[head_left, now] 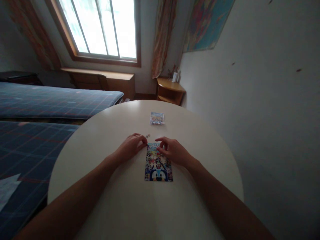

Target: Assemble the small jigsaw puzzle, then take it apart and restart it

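A small colourful jigsaw puzzle [158, 165] lies flat on the round white table [105, 133]. My left hand [131, 146] rests at the puzzle's upper left corner, fingers curled and pressed down at its edge. My right hand [172, 150] sits on the puzzle's upper right part, fingers bent in a pinch over it. What the fingertips hold, if anything, is too small to make out. A couple of loose puzzle pieces [147, 135] lie just beyond my left hand. Farther back lies a small printed card or packet [157, 118].
Two beds with blue plaid covers [50, 100] stand to the left. A window [105, 26], a wooden bench [105, 78] and a corner shelf [170, 90] are at the back. A white wall [262, 100] runs close along the table's right side.
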